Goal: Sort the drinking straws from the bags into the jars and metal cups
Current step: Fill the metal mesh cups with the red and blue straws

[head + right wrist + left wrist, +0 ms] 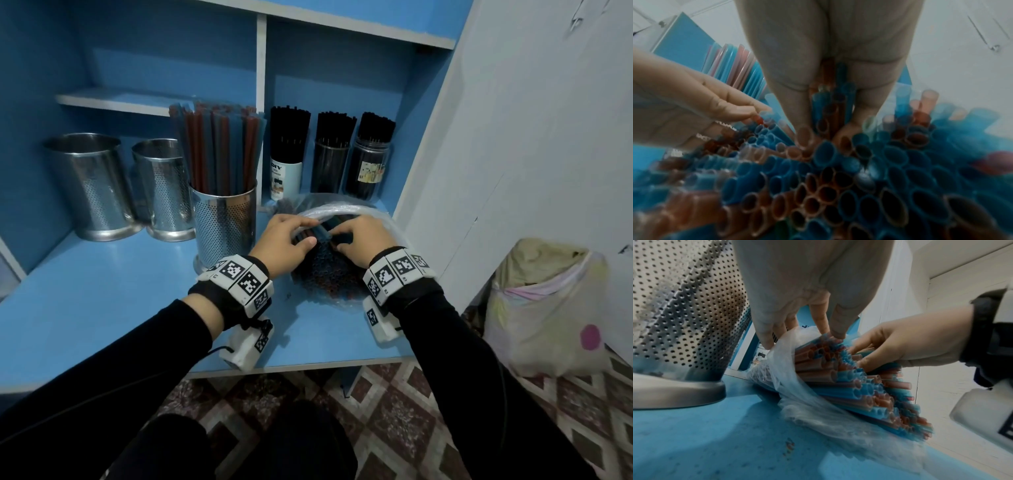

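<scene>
A blue counter (102, 291) stands inside a blue shelf unit, beside a white wall. At the back left of it stand two empty metal cups (90, 186), close together. In front of them, a third metal cup (224, 226) is full of blue and red straws standing upright. Further right, three jars (368, 157) in a row hold black straws.

Near the front right corner of the counter a clear plastic bag (818, 410) lies on its side, open toward the person. It is packed with blue and red straws (869, 394), and their open ends point at the person.

Both hands are at the mouth of the bag. The left hand (286, 245) presses its fingertips on the top of the bundle and touches the plastic edge; its grip is apart. The right hand (364, 241) has its grip clamped on a small bunch of straws (830, 100), between thumb and fingers.
</scene>
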Demonstrator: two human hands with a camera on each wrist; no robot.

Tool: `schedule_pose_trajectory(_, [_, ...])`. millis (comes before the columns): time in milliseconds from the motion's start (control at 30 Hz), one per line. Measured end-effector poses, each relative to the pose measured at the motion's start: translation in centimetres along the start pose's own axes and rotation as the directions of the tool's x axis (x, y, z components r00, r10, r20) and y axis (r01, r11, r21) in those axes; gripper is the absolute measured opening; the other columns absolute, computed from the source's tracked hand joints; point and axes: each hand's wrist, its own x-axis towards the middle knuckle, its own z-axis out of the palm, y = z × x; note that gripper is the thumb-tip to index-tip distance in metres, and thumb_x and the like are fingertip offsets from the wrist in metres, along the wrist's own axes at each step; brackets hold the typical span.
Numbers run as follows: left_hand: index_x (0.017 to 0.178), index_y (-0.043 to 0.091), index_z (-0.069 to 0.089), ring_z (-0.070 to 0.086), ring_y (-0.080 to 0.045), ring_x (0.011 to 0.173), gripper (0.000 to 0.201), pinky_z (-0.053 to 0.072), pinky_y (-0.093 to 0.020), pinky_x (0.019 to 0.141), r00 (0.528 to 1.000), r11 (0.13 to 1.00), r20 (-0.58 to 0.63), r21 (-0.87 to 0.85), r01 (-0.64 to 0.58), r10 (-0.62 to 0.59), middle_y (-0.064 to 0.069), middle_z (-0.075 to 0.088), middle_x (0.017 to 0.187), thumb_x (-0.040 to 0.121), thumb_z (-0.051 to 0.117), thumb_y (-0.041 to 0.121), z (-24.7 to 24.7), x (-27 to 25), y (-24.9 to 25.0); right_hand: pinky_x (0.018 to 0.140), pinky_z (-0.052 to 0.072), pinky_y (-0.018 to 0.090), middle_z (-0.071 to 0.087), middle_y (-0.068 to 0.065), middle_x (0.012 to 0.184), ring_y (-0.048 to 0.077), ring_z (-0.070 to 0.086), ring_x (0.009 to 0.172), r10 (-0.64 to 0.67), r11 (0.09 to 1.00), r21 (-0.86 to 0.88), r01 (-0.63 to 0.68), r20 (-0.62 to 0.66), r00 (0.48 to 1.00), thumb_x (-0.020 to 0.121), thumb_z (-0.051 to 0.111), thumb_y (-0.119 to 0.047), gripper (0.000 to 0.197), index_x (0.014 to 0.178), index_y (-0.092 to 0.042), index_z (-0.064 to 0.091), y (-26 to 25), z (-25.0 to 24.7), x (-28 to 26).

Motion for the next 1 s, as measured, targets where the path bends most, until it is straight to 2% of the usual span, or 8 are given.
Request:
schedule_pose_trajectory(167, [0.133,0.025,0.058,0.038,-0.017,0.136,0.038,0.019,-0.019,0.109,1.000,1.000,-0.004,-0.019,-0.002,0.002,-0.005,0.040,0.141,0.096,0.061,0.023,0.0,-0.3,0.0,0.089,0.039,0.021,0.066,-0.002,0.119,0.017,0.057,0.113,0.025,0.994,0.104,-0.020,-0.055,0.998,0.082,0.065,-0.002,0.035,0.110,-0.023,0.070,0.1,-0.5,-0.6])
schedule_pose_trajectory(300, [0.133,0.025,0.058,0.038,-0.017,0.136,0.038,0.022,-0.025,0.113,1.000,1.000,-0.003,-0.014,0.000,0.000,-0.005,0.040,0.142,0.096,0.061,0.024,0.0,-0.1,0.0,0.093,0.041,0.021,0.065,0.001,0.120,0.017,0.056,0.114,0.047,0.982,0.189,-0.030,-0.087,0.995,0.080,0.067,-0.001,0.035,0.107,-0.022,0.072,0.2,-1.4,-1.2])
schedule_pose_trajectory(467, [0.134,0.028,0.056,0.037,-0.018,0.137,0.037,0.023,-0.022,0.109,1.000,1.000,0.016,0.003,-0.012,0.012,-0.004,0.040,0.142,0.097,0.059,0.026,0.0,0.0,-0.3,0.094,0.041,0.021,0.062,0.003,0.125,0.019,0.054,0.118,0.066,0.967,0.250,-0.046,-0.071,0.995,0.080,0.068,-0.001,0.033,0.100,-0.026,0.073,1.0,-2.9,-2.6])
schedule_pose_trajectory(600, [0.133,0.030,0.056,0.034,-0.021,0.139,0.036,0.022,-0.027,0.113,1.000,1.000,0.022,0.031,0.001,-0.002,-0.006,0.038,0.145,0.097,0.057,0.028,0.0,0.1,-0.2,0.086,0.048,0.028,0.059,0.005,0.129,0.020,0.059,0.099,0.068,0.956,0.287,-0.053,-0.044,0.997,0.080,0.070,-0.005,0.031,0.092,-0.033,0.071,1.4,-4.3,-4.6])
schedule_pose_trajectory(700, [0.126,0.034,0.057,0.022,-0.027,0.144,0.034,0.018,-0.039,0.119,0.997,0.997,-0.080,0.072,0.024,-0.019,-0.010,0.031,0.148,0.094,0.058,0.025,0.7,-0.1,0.7,0.072,0.049,0.024,0.058,0.005,0.131,0.012,0.060,0.083,0.074,0.953,0.296,-0.059,-0.041,0.996,0.079,0.070,-0.006,0.030,0.095,-0.032,0.072,1.4,-5.2,-6.1])
schedule_pose_trajectory(800, [0.122,0.030,0.058,0.029,-0.021,0.138,0.043,0.024,-0.032,0.112,0.961,0.973,-0.158,0.079,-0.217,0.227,-0.003,0.036,0.142,0.083,0.062,0.014,1.6,-0.4,2.6,0.080,0.050,0.027,0.061,0.006,0.124,0.015,0.055,0.087,0.091,0.939,0.335,-0.074,-0.034,0.995,0.077,0.070,-0.005,0.031,0.096,-0.029,0.074,1.2,-6.1,-7.9])
schedule_pose_trajectory(900, [0.133,0.021,0.051,0.039,-0.017,0.132,0.061,0.029,-0.023,0.108,0.877,0.866,0.048,0.138,-0.481,0.479,-0.001,0.042,0.141,0.076,0.072,0.014,2.5,0.2,4.7,0.080,0.048,0.026,0.062,0.003,0.113,0.015,0.053,0.081,0.079,0.948,0.311,-0.070,-0.017,0.997,0.076,0.070,-0.006,0.030,0.097,-0.027,0.074,0.5,-7.7,-9.6])
schedule_pose_trajectory(1000, [0.128,0.017,0.054,0.053,-0.015,0.118,0.062,0.044,-0.030,0.101,0.829,0.825,0.149,0.108,-0.555,0.539,0.000,0.058,0.128,0.072,0.081,0.021,3.6,0.9,6.9,0.065,0.043,0.015,0.059,-0.005,0.091,0.005,0.050,0.065,0.032,0.960,0.277,-0.031,0.001,0.999,0.079,0.069,-0.007,0.029,0.100,-0.027,0.074,-0.3,-9.7,-11.1])
